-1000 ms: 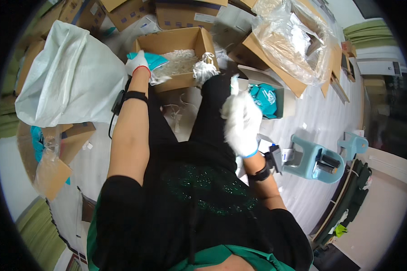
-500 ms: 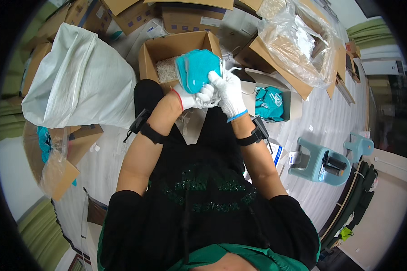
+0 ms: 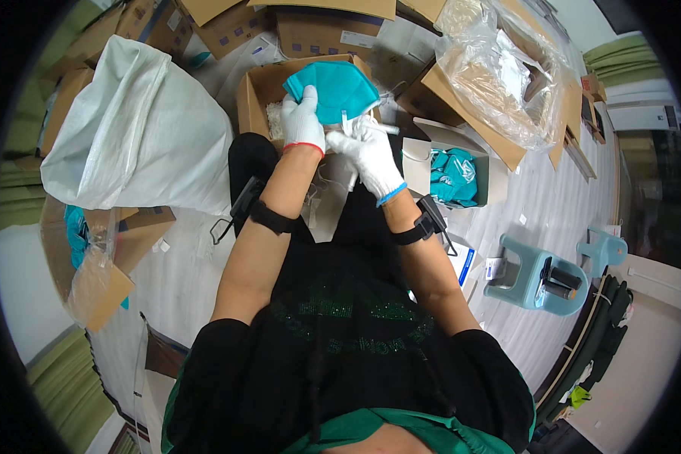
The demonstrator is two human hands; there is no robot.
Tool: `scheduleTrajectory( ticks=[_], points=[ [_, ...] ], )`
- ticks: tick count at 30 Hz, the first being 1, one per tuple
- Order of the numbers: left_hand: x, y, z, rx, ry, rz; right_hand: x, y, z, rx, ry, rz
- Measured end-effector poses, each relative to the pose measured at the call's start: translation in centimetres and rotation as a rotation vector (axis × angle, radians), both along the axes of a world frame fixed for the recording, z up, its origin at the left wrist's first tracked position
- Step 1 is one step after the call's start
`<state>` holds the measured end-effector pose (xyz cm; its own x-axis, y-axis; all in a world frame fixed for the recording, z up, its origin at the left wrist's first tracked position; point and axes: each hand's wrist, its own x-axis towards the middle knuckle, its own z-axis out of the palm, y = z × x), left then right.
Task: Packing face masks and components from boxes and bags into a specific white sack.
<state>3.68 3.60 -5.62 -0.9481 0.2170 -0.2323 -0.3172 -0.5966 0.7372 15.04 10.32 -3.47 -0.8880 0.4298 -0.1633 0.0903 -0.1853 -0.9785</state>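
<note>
Pinching the soft, light teal folded face mask [image 3: 334, 89] with my left hand [image 3: 303, 121]; right hand [image 3: 368, 151] fingers pinch its thin white strap [image 3: 348, 125]; I'd grip the edge.

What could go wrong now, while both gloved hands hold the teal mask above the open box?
1. The left hand seems to grip the teal mask by one edge only, so it might slip into the cardboard box below.
2. The right hand pinches a thin white strap; a hard pull could possibly tear it.
3. The big white sack lies close by the left elbow, which might bump it.
</note>
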Motion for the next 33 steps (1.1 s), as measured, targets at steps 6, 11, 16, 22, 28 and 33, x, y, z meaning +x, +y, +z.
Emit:
scheduleTrajectory(
  ticks=[6,11,16,22,28,33],
  points=[
    [-0.2,-0.1,-1.2,0.064,-0.254,0.002,0.9,1.6,0.1,-0.711,-0.03,0.115],
    [-0.4,1.1,-3.3,-0.382,0.039,0.061,-2.8,1.6,-0.5,-1.311,-0.035,-0.25],
    [4.2,2.5,-2.3,-0.332,-0.126,0.013,-6.0,7.4,-9.0,-1.191,0.039,-0.354],
    [11.2,-2.0,-4.9,-0.569,-0.007,-0.165,-5.6,21.5,-17.8,0.373,-0.064,-0.526],
    [0.9,-14.2,4.6,-0.449,0.214,0.041,-1.3,17.2,-2.6,-0.104,-0.049,-0.613],
    [-11.0,-27.0,15.9,-1.926,1.136,0.583,0.6,11.2,-0.3,-0.562,0.053,-0.225]
  ],
)
